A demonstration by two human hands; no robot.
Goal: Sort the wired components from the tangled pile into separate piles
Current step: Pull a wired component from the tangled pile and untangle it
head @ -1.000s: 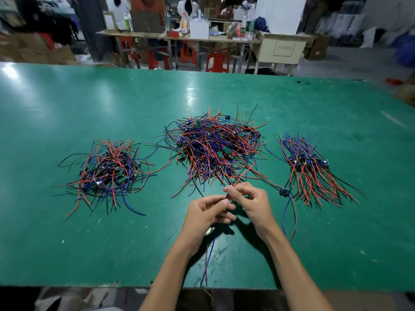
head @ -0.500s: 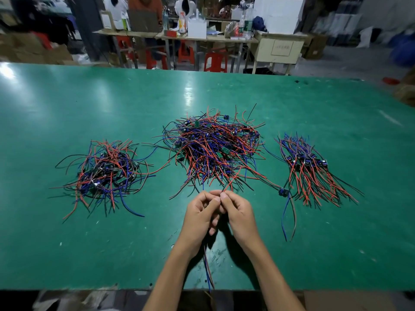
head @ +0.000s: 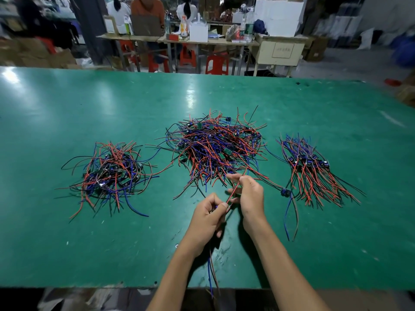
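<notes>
A large tangled pile (head: 215,147) of red, blue and black wired components lies mid-table. A looser pile (head: 110,173) sits to its left, and a neater, aligned pile (head: 311,167) to its right. My left hand (head: 207,217) grips one wired component, whose blue and dark wires (head: 211,274) hang below the fist toward the table's near edge. My right hand (head: 249,194) pinches that component's red wire (head: 233,191) just in front of the big pile.
A single component (head: 285,192) with long blue and dark leads lies between my right hand and the right pile. The green table (head: 67,243) ends close to my body. Beyond the far edge stand benches, red stools and seated people.
My hands, pressed together half a second ago, have drawn apart. The right hand has moved up and right along the red wire; the left stays low with the component.
</notes>
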